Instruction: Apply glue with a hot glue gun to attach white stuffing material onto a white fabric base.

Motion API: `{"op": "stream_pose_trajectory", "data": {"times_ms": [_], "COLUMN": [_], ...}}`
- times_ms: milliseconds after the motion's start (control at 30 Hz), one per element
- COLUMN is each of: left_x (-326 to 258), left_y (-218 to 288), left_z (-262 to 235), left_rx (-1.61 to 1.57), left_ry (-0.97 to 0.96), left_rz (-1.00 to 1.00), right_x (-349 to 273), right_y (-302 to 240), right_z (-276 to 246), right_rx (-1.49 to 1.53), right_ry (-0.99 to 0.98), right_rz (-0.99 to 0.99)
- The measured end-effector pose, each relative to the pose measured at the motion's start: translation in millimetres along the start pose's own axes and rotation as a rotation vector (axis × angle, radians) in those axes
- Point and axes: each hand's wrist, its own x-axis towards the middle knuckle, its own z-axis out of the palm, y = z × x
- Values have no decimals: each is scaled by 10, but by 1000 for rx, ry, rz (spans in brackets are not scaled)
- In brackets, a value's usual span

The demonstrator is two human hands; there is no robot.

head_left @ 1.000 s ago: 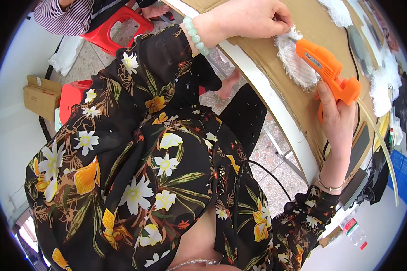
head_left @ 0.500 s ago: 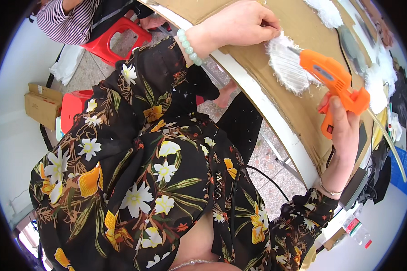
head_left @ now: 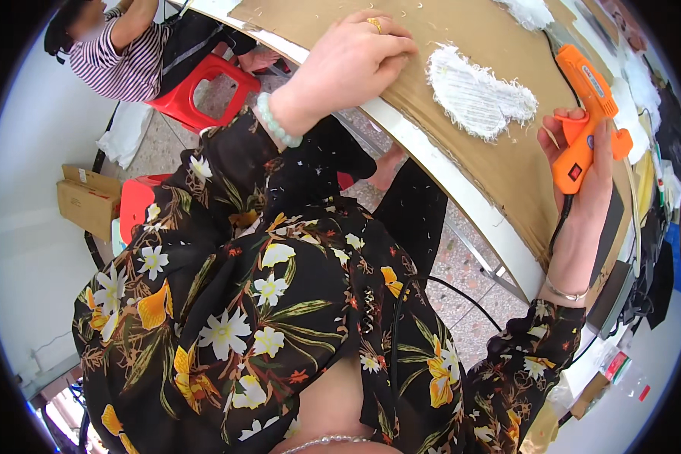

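My right hand (head_left: 586, 163) is wrapped around the handle of an orange hot glue gun (head_left: 575, 155), its nozzle end raised toward the far side and away from the fabric. A white piece of frayed fabric (head_left: 473, 94) lies flat on the brown cardboard (head_left: 507, 163) covering the table, with loose threads along its edges. Left of it, apart from the fabric, my left hand (head_left: 344, 72) hovers over the table's near edge. Its fingers are bent and held together; the fingertips are partly hidden, and whatever may be between them does not show.
A black cord (head_left: 561, 219) runs from the glue gun's handle. White fluffy material (head_left: 528, 12) lies at the far edge. Another person in a striped top (head_left: 140, 53) sits at the upper left beside a red stool (head_left: 208, 91). A plastic bottle (head_left: 624, 374) stands at the lower right.
The glue gun has moved right and away from the fabric, tilting upward. My left hand has let go of the fabric's edge and drawn back to the left.
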Motion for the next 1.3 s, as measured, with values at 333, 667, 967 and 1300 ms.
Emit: {"op": "stream_pose_trajectory", "data": {"times_ms": [333, 667, 967, 1300], "left_x": [86, 289, 360, 323], "left_y": [220, 228, 253, 204], "left_z": [69, -111, -169, -188], "left_rx": [42, 134, -103, -272], "left_ry": [84, 90, -82, 58], "left_rz": [124, 312, 223, 53], "right_x": [-74, -20, 51, 10], "right_y": [-115, -127, -84, -42], "right_z": [64, 14, 31, -13], "right_rx": [-3, -62, -71, -174], "right_ry": [71, 75, 64, -41], "right_rz": [-37, -58, -49, -95]}}
